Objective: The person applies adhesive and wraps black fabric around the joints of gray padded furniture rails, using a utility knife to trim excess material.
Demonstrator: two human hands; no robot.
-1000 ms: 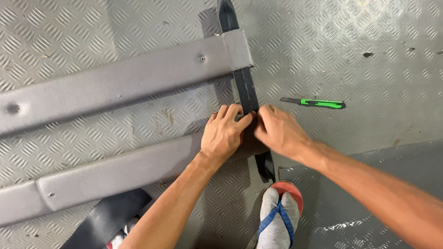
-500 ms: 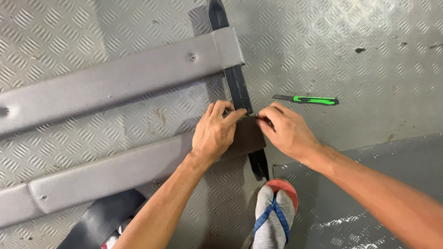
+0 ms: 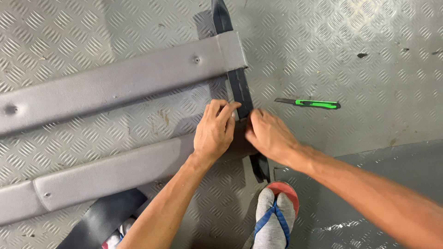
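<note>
black strap [image 3: 241, 90], both hands pressing, lower grey bar [image 3: 115, 173]

Workshop: checker-plate metal floor [image 3: 369, 46], utility knife [image 3: 308, 103]

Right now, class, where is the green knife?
In the head view, the green knife lies on the metal floor, right of the black strap and just beyond the right hand, untouched.

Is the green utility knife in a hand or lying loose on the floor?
Lying loose. The green utility knife rests flat on the tread-plate floor, apart from the right hand; both hands are on the dark strap.
</note>
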